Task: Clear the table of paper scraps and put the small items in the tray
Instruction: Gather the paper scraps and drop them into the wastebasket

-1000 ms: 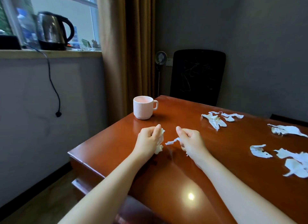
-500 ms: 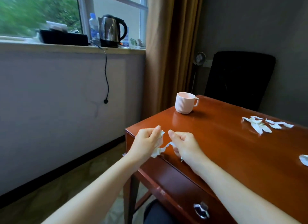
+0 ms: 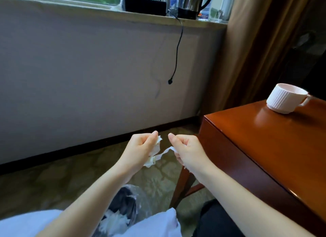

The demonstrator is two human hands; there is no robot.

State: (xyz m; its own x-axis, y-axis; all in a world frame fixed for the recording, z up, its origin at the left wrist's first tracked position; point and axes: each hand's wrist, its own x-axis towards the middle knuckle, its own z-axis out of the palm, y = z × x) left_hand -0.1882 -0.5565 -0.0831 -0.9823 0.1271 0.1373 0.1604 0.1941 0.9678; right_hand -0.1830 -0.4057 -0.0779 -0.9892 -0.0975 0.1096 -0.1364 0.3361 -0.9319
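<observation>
Head view, nearest first: low between the forearms, bin point(image 3: 127, 199) with clear liner, white scraps point(image 3: 114, 221) already inside; above it, out over the carpet and off the tabletop point(image 3: 255, 134) edge, left grip point(image 3: 141, 148) curled round a crumpled wad of paper point(image 3: 157, 147), right grip point(image 3: 188, 150) pinching one end of a torn strip point(image 3: 167, 150) running across to the wad; further right, on the tabletop corner, ribbed white cup point(image 3: 285, 100), untouched; beyond, on the windowsill, kettle point(image 3: 194, 2) with cord hanging down the wall. Judged as the dumping step for this handful; calls next for lowering both grips over the bin mouth and releasing together, strip included, to keep bits off the floor; then back to the tabletop for whatever scraps and small items remain; no tray in view. Against half a second ago: both grips carried left off the tabletop edge; gaze swung down and left, bringing the bin in and losing the scattered scraps on the far tabletop.
</observation>
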